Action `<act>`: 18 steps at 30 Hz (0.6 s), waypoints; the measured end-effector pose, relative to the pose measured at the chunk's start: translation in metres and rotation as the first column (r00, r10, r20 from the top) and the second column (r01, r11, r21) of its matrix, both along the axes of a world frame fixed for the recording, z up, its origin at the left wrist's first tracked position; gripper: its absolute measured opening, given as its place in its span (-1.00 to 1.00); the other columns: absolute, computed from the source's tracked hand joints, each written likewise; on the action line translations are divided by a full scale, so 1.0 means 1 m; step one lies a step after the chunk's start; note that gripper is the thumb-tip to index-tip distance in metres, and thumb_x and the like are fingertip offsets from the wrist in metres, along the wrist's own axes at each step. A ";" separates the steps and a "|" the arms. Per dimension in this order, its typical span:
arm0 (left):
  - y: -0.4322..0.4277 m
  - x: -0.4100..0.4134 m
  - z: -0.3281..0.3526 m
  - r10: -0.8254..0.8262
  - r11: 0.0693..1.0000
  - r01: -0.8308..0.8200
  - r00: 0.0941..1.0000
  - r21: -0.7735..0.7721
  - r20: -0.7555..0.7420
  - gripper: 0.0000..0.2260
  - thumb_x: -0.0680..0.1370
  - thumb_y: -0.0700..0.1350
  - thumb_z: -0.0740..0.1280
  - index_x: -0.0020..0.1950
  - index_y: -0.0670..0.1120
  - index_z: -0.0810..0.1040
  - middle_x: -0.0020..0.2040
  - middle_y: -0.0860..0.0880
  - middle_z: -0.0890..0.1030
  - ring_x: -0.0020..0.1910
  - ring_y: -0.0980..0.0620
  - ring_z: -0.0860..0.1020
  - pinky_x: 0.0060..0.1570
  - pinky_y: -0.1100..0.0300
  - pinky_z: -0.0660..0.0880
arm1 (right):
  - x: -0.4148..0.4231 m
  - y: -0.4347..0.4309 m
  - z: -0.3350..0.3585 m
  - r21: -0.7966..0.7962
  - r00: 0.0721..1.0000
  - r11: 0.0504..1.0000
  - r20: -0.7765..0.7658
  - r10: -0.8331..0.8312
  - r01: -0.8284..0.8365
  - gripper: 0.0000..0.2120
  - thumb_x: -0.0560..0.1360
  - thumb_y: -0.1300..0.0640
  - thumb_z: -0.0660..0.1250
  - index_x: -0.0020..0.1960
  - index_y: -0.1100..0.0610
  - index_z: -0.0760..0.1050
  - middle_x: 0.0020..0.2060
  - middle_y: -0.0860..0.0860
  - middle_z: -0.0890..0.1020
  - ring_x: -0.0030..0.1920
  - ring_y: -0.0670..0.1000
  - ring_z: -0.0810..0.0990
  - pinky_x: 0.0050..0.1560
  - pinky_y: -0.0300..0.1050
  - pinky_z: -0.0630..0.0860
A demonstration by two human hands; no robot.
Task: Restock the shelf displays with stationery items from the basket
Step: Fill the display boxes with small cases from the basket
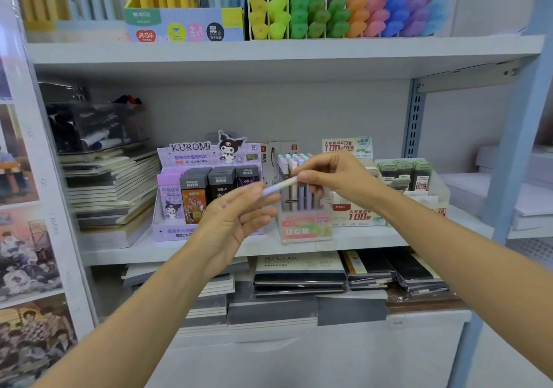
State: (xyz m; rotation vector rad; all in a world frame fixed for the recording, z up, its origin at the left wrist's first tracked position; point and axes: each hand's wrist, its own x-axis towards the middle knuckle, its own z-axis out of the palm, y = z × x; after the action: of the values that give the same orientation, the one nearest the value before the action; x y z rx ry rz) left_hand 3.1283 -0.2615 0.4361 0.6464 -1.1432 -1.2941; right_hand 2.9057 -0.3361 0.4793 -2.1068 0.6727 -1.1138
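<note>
A pale pastel pen (279, 186) lies nearly level between both hands in front of the middle shelf. My right hand (335, 178) pinches its right end with thumb and fingers. My left hand (236, 214) touches its left end with the fingertips, palm turned up. Just behind the pen stands a clear pen display box (305, 226) holding several upright pastel pens (291, 166). No basket is in view.
A purple Kuromi lead-refill display (179, 196) stands left of the pen box, and lead boxes (404, 175) to the right. Stacked notebooks (110, 184) fill the shelf's left end. Highlighters (344, 13) line the upper shelf. Black notebooks (299, 274) lie on the shelf below.
</note>
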 end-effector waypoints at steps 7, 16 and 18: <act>0.000 -0.010 -0.002 0.269 0.947 -0.274 0.962 -0.169 -0.049 -0.81 0.38 -0.13 0.43 -0.04 -0.14 0.67 -0.19 -0.09 0.69 -0.25 0.03 0.64 -0.21 0.28 0.58 | -0.004 0.008 -0.012 0.100 0.998 0.994 -0.039 0.049 -0.045 -0.86 0.53 0.18 0.37 0.03 0.22 0.64 -0.21 0.12 0.70 -0.33 -0.06 0.62 -0.32 -0.28 0.55; 0.005 -0.029 0.009 0.391 0.888 -0.347 0.915 -0.301 0.100 -0.88 0.46 -0.17 0.45 -0.05 -0.19 0.65 -0.22 -0.13 0.71 -0.28 0.00 0.67 -0.25 0.24 0.60 | 0.007 0.018 0.008 -0.057 1.000 0.998 0.020 -0.022 0.024 -0.77 0.57 0.10 0.31 0.14 0.19 0.61 -0.15 0.07 0.70 -0.20 0.00 0.65 -0.20 -0.18 0.60; 0.004 -0.035 0.010 0.386 0.889 -0.321 0.909 -0.327 0.157 -0.91 0.47 -0.20 0.44 -0.06 -0.19 0.66 -0.23 -0.13 0.71 -0.29 -0.01 0.67 -0.24 0.24 0.60 | 0.012 0.019 0.015 -0.066 0.999 0.998 0.054 0.000 0.004 -0.75 0.58 0.09 0.30 0.20 0.13 0.59 -0.07 0.01 0.70 -0.10 -0.02 0.66 -0.11 -0.18 0.60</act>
State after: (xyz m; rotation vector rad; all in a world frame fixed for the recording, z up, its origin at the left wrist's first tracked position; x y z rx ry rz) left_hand 3.0934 -0.2578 0.4460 0.7467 -1.2942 -0.7325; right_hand 2.9180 -0.3170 0.4944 -2.1243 0.6205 -1.2046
